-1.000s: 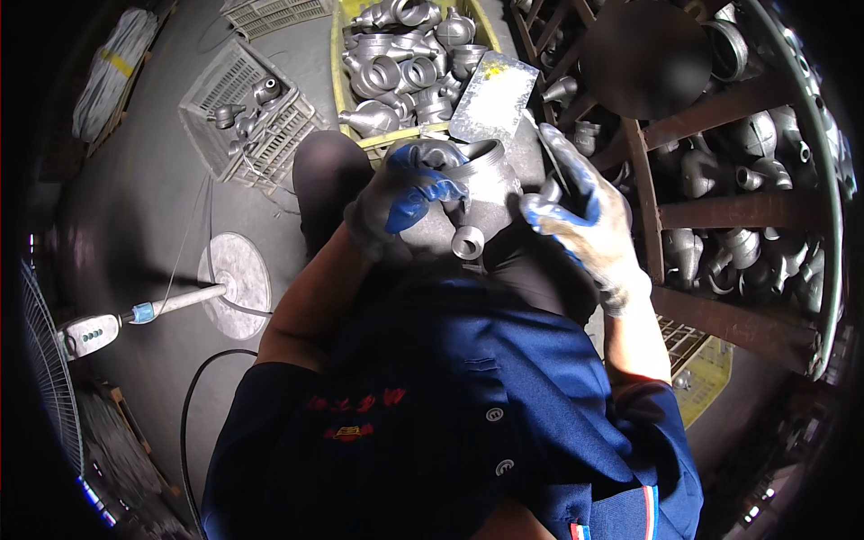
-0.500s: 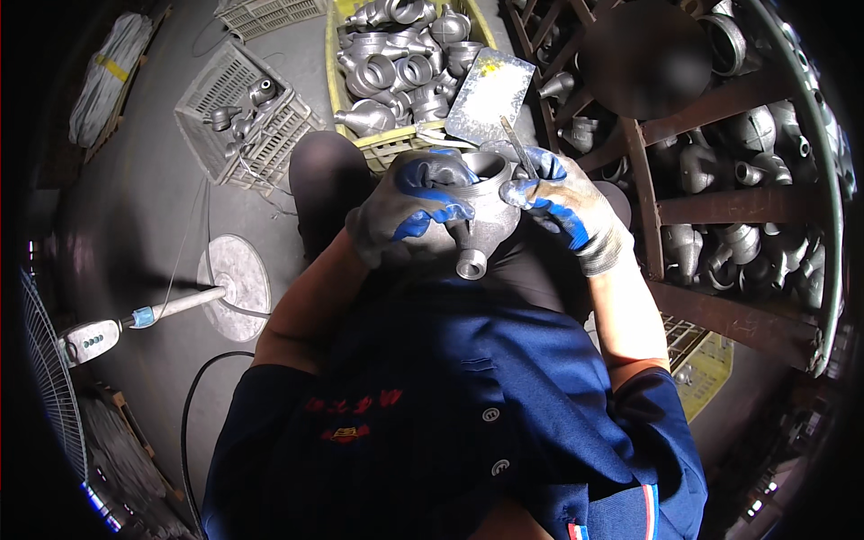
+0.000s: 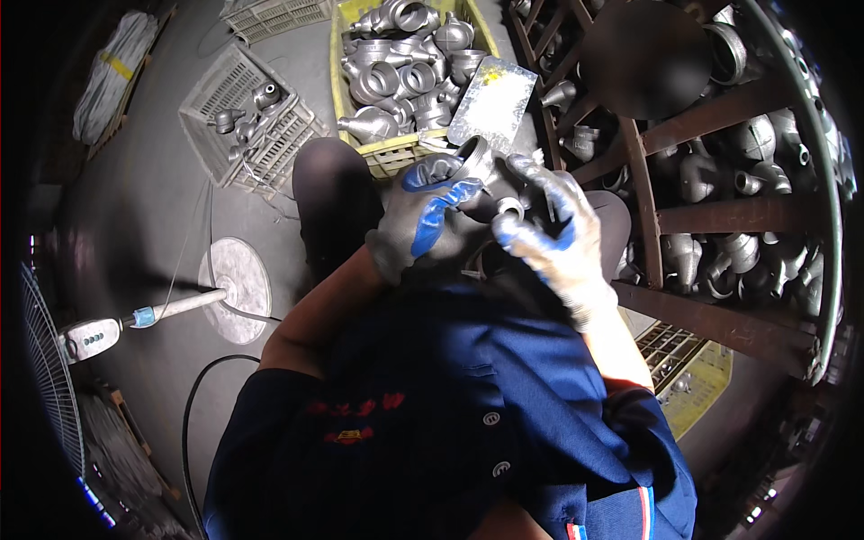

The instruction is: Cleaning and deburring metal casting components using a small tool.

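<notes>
My left hand [image 3: 432, 211], in a grey glove with blue patches, is closed around a grey metal casting [image 3: 480, 164]. The casting is tilted, its wide round mouth up and away from me and its small round spout toward my right hand. My right hand [image 3: 562, 229], gloved alike, is beside the spout, thumb and forefinger spread around it. A thin metal tool [image 3: 551, 211] shows as a narrow dark strip between its fingers and palm, mostly hidden. Both hands are above my lap.
Ahead, a yellow crate [image 3: 412, 155] is heaped with similar castings, a metal sheet [image 3: 493, 101] on its right edge. A pale crate [image 3: 202, 135] with a few castings stands left. A brown metal rack [image 3: 733, 211] full of castings is close at right. A fan base [image 3: 238, 301] stands left.
The casting has been turned, its spout swinging from facing me to the right. My right hand has come off the casting's rim, its fingers spread wider, and the tool has dropped lower into the hand.
</notes>
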{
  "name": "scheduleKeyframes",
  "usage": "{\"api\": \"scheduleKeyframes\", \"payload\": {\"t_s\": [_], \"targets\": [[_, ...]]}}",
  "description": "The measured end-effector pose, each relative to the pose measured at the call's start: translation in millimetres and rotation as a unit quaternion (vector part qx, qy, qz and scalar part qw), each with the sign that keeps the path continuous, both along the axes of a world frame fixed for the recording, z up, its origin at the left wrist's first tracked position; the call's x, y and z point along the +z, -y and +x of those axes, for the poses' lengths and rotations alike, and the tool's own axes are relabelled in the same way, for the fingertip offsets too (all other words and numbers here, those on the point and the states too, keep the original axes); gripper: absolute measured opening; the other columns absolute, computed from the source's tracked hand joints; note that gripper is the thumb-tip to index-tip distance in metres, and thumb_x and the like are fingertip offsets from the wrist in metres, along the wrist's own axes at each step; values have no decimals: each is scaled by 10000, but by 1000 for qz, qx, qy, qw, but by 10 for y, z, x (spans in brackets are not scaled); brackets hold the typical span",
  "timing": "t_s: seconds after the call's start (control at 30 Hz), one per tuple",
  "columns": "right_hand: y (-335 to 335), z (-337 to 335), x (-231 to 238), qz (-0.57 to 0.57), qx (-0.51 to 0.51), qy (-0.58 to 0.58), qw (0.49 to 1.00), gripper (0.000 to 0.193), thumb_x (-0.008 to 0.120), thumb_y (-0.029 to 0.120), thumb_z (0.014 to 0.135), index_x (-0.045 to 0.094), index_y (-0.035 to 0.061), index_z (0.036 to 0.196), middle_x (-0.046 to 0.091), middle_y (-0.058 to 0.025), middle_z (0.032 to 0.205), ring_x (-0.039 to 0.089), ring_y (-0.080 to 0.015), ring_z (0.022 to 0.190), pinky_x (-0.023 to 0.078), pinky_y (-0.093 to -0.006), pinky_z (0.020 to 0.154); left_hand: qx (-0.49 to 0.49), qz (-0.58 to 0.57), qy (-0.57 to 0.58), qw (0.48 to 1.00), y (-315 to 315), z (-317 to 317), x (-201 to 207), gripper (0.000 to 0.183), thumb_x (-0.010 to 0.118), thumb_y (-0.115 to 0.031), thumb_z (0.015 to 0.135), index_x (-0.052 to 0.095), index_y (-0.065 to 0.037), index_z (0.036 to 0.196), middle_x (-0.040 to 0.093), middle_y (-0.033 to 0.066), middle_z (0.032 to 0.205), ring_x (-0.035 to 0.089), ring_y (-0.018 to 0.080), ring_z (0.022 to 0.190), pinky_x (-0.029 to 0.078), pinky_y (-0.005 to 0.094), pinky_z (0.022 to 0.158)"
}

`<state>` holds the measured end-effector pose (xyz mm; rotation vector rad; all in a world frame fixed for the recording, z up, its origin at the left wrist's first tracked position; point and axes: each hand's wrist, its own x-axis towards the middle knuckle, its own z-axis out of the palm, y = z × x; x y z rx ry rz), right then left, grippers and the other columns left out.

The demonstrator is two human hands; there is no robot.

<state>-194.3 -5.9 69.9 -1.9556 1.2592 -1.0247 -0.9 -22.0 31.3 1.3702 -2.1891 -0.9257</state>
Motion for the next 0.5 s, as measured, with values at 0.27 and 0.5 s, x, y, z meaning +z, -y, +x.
{"api": "scheduleKeyframes", "payload": {"t_s": [0.27, 0.5], "targets": [[104, -78, -124, -153, -41, -48, 986, 294, 786, 114, 689, 680, 68, 960, 591, -107, 833, 606, -261, 769, 494, -346, 670, 103, 269, -574, 766, -108, -169, -154, 233, 657, 58, 820, 569, 7, 1030, 619, 59, 996, 619, 121, 891, 527, 261, 809], [-22, -131, -118, -135, 24, -28, 990, 323, 783, 108, 677, 676, 74, 980, 583, -113, 841, 596, -287, 774, 492, -359, 662, -35, -176, -44, 983, 199, 107, 14, 840, 824, -439, 627, 495, -59, 1301, 420, 173, 1389, 321, 375, 1337, 228, 492, 1108]]}}
